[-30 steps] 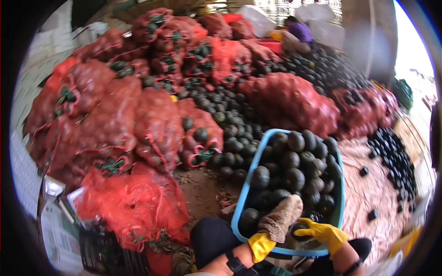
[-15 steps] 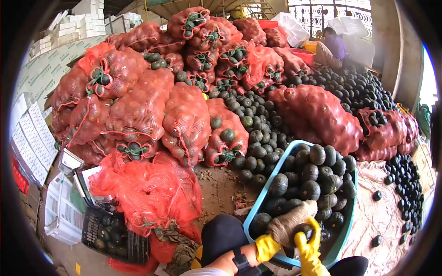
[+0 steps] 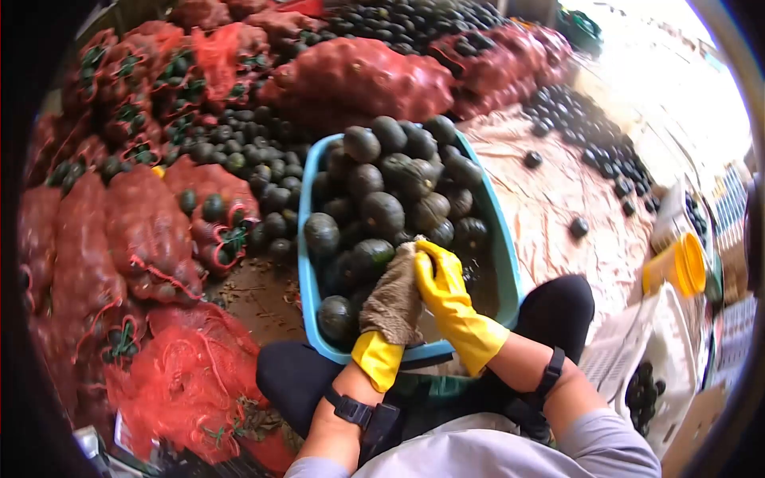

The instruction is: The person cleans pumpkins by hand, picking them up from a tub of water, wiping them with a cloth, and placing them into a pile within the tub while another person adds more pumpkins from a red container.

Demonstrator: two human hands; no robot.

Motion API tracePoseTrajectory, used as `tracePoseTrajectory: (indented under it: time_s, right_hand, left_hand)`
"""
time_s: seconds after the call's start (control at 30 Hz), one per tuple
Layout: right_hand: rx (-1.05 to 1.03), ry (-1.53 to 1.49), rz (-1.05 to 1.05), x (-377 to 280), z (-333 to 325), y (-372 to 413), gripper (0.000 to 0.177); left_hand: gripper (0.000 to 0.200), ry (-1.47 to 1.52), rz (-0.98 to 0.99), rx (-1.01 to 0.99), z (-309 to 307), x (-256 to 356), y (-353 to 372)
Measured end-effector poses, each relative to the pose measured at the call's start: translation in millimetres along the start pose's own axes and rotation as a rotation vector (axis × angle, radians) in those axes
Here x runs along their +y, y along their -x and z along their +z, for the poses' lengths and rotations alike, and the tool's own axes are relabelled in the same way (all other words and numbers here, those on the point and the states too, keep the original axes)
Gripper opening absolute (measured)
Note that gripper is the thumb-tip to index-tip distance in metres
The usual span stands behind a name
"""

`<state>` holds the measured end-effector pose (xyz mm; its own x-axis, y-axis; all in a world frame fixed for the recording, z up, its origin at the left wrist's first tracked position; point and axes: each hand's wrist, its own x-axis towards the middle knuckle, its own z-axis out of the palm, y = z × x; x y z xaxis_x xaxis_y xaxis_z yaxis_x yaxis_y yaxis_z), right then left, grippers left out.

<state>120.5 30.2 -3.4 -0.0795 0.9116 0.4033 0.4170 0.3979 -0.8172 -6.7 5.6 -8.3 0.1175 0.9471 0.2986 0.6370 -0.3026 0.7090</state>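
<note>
A brown cloth (image 3: 392,301) covers my left hand (image 3: 378,350) like a mitt. Only the yellow glove's cuff shows there, and the fingers are hidden. My right hand (image 3: 446,295), also in a yellow glove, has its fingers bent and pressed against the cloth's upper end. Whatever lies between the two hands is out of sight. Both hands are over the near end of a blue tub (image 3: 510,239), which is heaped with dark green squashes (image 3: 382,213). One squash (image 3: 338,319) sits just left of the cloth.
Red mesh sacks (image 3: 358,80) full of squashes line the back and left. Loose squashes (image 3: 271,171) cover the floor behind the tub. To the right are a pinkish sheet (image 3: 542,191) with scattered squashes, a yellow bucket (image 3: 676,264) and a white crate (image 3: 669,350). Empty red netting (image 3: 183,382) lies at lower left.
My view has swung right, so the tub now appears nearer the middle. A dark squash showed at my right fingers before. It is now hidden, and that hand has come against the cloth.
</note>
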Motion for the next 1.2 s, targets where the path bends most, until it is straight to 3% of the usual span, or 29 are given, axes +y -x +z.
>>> tracePoseTrajectory:
  time_s: [0.03,0.1,0.13,0.17,0.2,0.23,0.33,0.37,0.4,0.47,0.53,0.6,0.67,0.73,0.77,0.8,0.87,0.93,0.97,1.07,1.1,1.17,1.2]
  right_hand:
    - [-0.038,-0.038,-0.053,-6,-8,6,0.034]
    - [-0.155,-0.168,-0.067,-14,-17,13,0.033]
    - [-0.317,-0.445,0.372,-37,-32,12,0.038]
    - [-0.296,-0.771,0.517,-32,-29,8,0.042]
    - [-0.268,-1.096,0.661,-24,-24,6,0.045]
    - [-0.152,-1.219,0.611,-25,-15,9,0.052]
    - [-0.118,-0.523,0.161,8,-4,6,0.056]
    - [-0.326,-0.239,-0.003,4,-25,-4,0.058]
    - [-0.531,-0.134,0.057,-25,-47,-17,0.064]
    - [-0.645,0.020,0.001,-54,-61,-13,0.071]
    - [-0.734,-0.133,0.134,-46,-57,-19,0.077]
    - [-0.767,-0.542,0.657,-49,-58,-21,0.077]
    - [-0.330,-0.974,0.643,-2,-10,22,0.074]
    - [-0.276,-0.696,0.574,2,-8,26,0.076]
    - [-0.410,-0.208,0.424,-3,-24,14,0.082]
    - [-0.484,0.020,0.181,0,-35,7,0.085]
    - [-0.506,0.029,-0.021,-10,-40,7,0.085]
    - [-0.738,0.022,0.379,-48,-64,-7,0.082]
    - [-0.784,-0.173,0.568,-64,-73,-15,0.077]
    - [-0.263,-1.163,1.097,-21,-24,24,0.056]
    - [-0.232,-1.157,0.988,-5,-12,28,0.060]
    - [-0.515,-0.394,0.440,10,-23,10,0.065]
    - [-0.651,-0.145,0.385,1,-39,-4,0.068]
  left_hand:
    - [0.078,-0.029,-0.015,-0.070,12,-13,-3]
    - [0.074,-0.061,0.049,-0.161,-37,20,0]
    - [0.072,-0.081,0.074,-0.181,-47,27,3]
    - [0.074,0.352,-0.177,-0.090,-29,17,12]
    - [0.070,0.009,0.016,0.284,-7,13,24]
    - [0.073,0.091,-0.055,0.292,-4,20,21]
    - [0.079,0.347,-0.261,0.298,-13,51,9]
    - [0.071,0.096,-0.197,0.338,-23,65,16]
    - [0.068,0.144,-0.181,0.350,-26,62,16]
    - [0.061,0.301,-0.211,0.333,-30,62,20]
    - [0.055,0.513,-0.293,0.271,-37,73,23]
    - [0.050,0.717,-0.361,0.214,-45,77,22]
    - [0.052,0.483,-0.296,0.284,-32,71,23]
    - [0.055,0.273,-0.250,0.349,-24,68,30]
    - [0.056,0.256,-0.238,0.339,-25,67,33]
    - [0.058,0.248,-0.224,0.326,-28,66,37]
    - [0.060,0.291,-0.217,0.283,-38,63,37]
    - [0.063,0.360,-0.229,0.231,-45,62,33]
    - [0.064,0.380,-0.240,0.217,-49,58,27]
    - [0.069,0.331,-0.246,0.278,-35,60,24]
    - [0.070,0.282,-0.251,0.317,-27,64,29]
    - [0.073,0.240,-0.255,0.347,-21,68,39]
    - [0.074,0.229,-0.246,0.344,-23,68,42]
